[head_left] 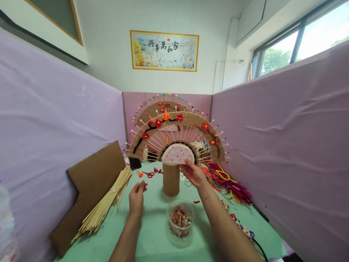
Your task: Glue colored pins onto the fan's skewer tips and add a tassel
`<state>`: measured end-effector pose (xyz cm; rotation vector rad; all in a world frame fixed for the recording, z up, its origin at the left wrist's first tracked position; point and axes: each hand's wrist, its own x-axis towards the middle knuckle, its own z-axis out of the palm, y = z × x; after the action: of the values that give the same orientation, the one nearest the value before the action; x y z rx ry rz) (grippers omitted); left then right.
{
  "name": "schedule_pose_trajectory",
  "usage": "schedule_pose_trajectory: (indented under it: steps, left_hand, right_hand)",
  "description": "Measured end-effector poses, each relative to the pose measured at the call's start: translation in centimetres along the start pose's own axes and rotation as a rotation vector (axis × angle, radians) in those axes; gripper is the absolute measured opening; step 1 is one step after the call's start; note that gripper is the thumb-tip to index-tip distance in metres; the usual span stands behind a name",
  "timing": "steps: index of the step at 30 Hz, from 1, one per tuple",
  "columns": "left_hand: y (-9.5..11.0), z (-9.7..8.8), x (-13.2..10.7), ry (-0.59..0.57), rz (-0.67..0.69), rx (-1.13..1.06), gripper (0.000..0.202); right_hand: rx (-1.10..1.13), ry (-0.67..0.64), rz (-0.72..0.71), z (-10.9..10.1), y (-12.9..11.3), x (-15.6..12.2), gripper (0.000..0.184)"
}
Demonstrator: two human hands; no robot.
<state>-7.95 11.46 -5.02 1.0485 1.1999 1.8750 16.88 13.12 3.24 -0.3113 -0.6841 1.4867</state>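
Observation:
A fan-shaped craft piece (pixel 177 125) wound in jute twine stands on a twine-wrapped cylinder base (pixel 171 179). Red and orange flowers, a black branch and bead-tipped sticks decorate it. My right hand (pixel 194 173) grips the lower edge of its pink half-round centre (pixel 177 153), fingers closed on it. My left hand (pixel 137 197) hovers over the green table (pixel 152 233), left of the base, fingers pinched on something small and reddish that I cannot make out. A clear plastic cup of beads (pixel 180 219) sits between my forearms.
A bundle of bamboo sticks (pixel 105 203) lies on brown cardboard (pixel 92 185) at the left. Coloured pipe cleaners (pixel 227 182) pile at the right. Red scissors (pixel 148 174) and red scraps lie behind my left hand. Purple partitions enclose the table on three sides.

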Motion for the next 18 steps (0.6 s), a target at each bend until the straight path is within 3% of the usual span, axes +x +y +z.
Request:
schedule_pose_trajectory:
  steps: [1,3,6,8,11,14,18]
  left_hand:
    - [-0.2,0.1,0.1,-0.011,0.034,-0.051,0.026]
    - [-0.4,0.2,0.1,-0.04,0.032,-0.174,0.041]
    - [0.0,0.0,0.1,-0.084,-0.162,-0.327,0.058]
    - [0.8,-0.2,0.0,-0.149,-0.275,-0.416,0.056]
    - [1.9,-0.5,-0.1,-0.288,-0.3,-0.57,0.043]
    - [2.2,-0.3,-0.4,-0.233,-0.285,-0.583,0.038]
    - [1.7,0.2,-0.9,-0.188,-0.272,-0.433,0.031]
  right_hand:
    - [-0.002,0.002,0.0,0.1,0.0,0.0,0.025]
    - [-0.004,0.004,0.001,0.3,0.0,0.0,0.025]
    - [-0.014,0.011,0.006,0.4,0.1,-0.1,0.024]
    - [-0.018,0.018,0.015,0.4,0.1,-0.1,0.024]
    - [-0.031,0.034,0.018,0.3,0.1,-0.1,0.026]
    - [-0.067,0.031,0.019,0.2,0.3,0.0,0.027]
    - [-0.09,0.037,0.026,0.6,0.4,-0.1,0.022]
